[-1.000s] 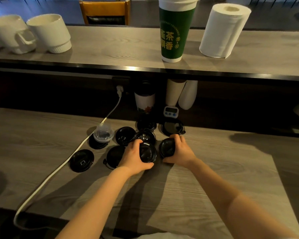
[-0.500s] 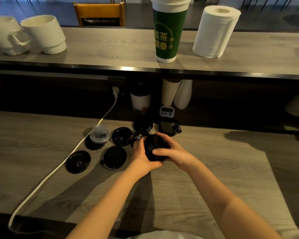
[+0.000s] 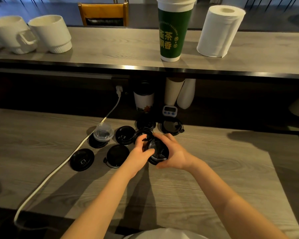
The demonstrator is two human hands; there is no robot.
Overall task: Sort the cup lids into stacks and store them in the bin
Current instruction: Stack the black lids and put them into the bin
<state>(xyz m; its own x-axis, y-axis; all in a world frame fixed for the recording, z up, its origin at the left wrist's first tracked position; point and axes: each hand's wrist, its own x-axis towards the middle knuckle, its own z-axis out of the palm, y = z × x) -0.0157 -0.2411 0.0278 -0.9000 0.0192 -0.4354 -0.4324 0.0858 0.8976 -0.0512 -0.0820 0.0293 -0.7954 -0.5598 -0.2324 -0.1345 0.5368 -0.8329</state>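
Left hand (image 3: 141,152) and right hand (image 3: 177,156) are both gripping the held lids (image 3: 156,150) at frame centre, fingers curling round the rim. Loose lids (image 3: 82,159) are lying on the table (image 3: 214,178), left and above.

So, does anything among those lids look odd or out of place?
Yes: one clear dome lid rests on a black lid at the cluster's left, the only see-through lid among black ones.
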